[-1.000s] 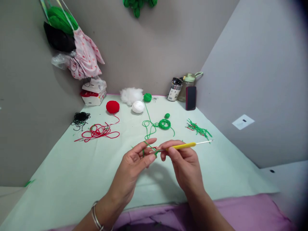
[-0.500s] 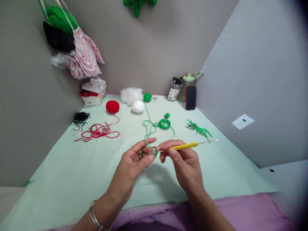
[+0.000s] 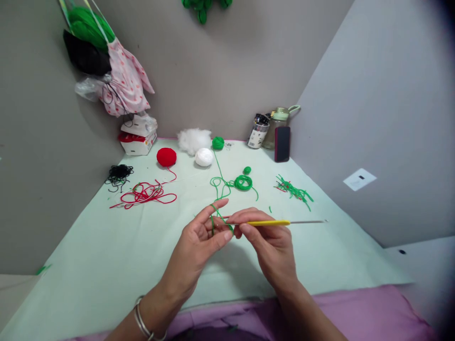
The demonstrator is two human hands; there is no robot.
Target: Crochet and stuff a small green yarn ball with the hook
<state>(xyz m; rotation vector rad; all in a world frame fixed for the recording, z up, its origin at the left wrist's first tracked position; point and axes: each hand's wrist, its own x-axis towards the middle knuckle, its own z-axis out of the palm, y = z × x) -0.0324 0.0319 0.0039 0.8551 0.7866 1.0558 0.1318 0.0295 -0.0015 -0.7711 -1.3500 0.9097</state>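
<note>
My right hand [image 3: 272, 246] pinches a crochet hook [image 3: 270, 223] by its yellow handle; the bare metal end points right. The other end reaches toward my left fingertips, where it meets a small green crochet piece [image 3: 230, 228]. My left hand [image 3: 197, 241] is closed on that piece between thumb and fingers, with green yarn [image 3: 218, 212] wound round the raised index finger. From there the yarn runs back over the table in loose loops to a green ball [image 3: 218, 143]. Fingers partly hide the piece and the hook's working tip. A short bit of red shows behind the hook.
Beyond my hands lie a green yarn coil [image 3: 243, 183], tangled red yarn [image 3: 147, 195], a red ball [image 3: 167, 157], a white ball [image 3: 204, 157] and fluffy stuffing [image 3: 194, 140]. Green scraps [image 3: 293, 191] lie right, black yarn [image 3: 120, 175] left. A phone [image 3: 282, 144] leans against a bottle [image 3: 270, 137].
The crochet hook has swung from tilting up at the right to nearly level, its handle shifting slightly left. My right hand turned with it; my left hand moved only slightly.
</note>
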